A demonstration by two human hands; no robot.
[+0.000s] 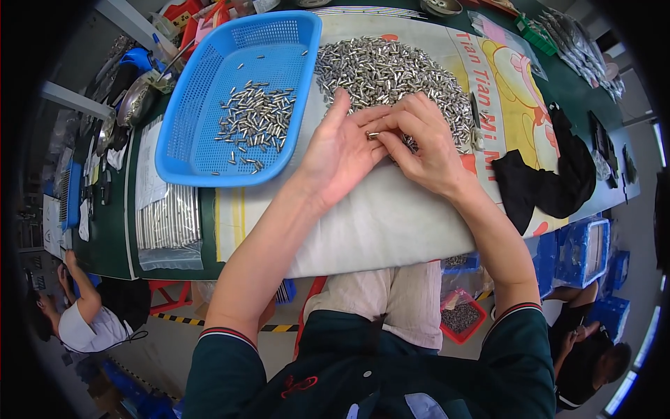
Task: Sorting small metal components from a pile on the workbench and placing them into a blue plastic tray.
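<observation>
My left hand (336,150) is open with the palm up, its thumb stretched out and its fingers reaching under my right hand. The right hand (424,143) pinches a small silvery metal pin (373,135) between thumb and fingers, over the left fingers. Just beyond both hands, a large heap of similar metal pins (394,70) lies on a printed cloth (349,241). To the left stands a blue perforated plastic basket (188,91) with a smaller pile of loose pins (258,115) on its bottom. My curled fingers partly hide the pinched pin.
Clear bags of thin metal rods (167,220) lie left of the basket. A black cloth (548,178) is on the right. Metal bowls (137,101) stand at the far left. Below the table is a red tray of small parts (460,318). Other people sit at both sides.
</observation>
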